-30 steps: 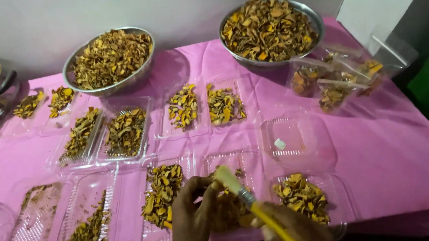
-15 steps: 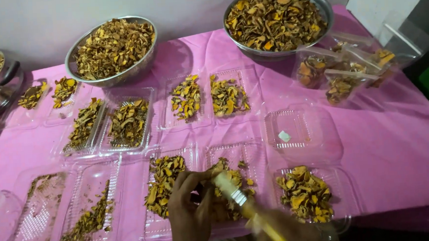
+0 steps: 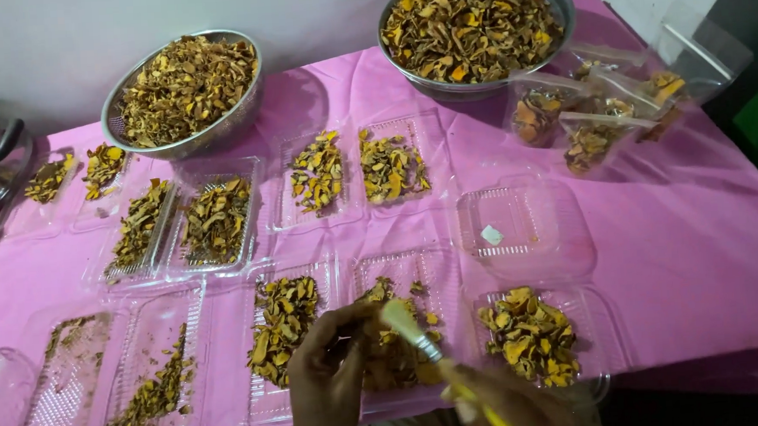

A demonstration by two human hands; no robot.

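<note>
Hands work over a clear plastic clamshell tray [image 3: 404, 276] of dried yellow-brown slices [image 3: 395, 359] at the near edge of the pink-covered surface [image 3: 683, 249]: the right hand [image 3: 514, 405] has its fingers closed around a yellow-handled brush [image 3: 429, 349], while the left hand [image 3: 327, 384] curls loosely over the slices, grip unclear. The slices look light, brittle and crumbly, best pinched gently; the thin tray would flex, so hold it by its rim.

Filled trays [image 3: 217, 220] crowding pink cloth [image 3: 692, 248]
</note>
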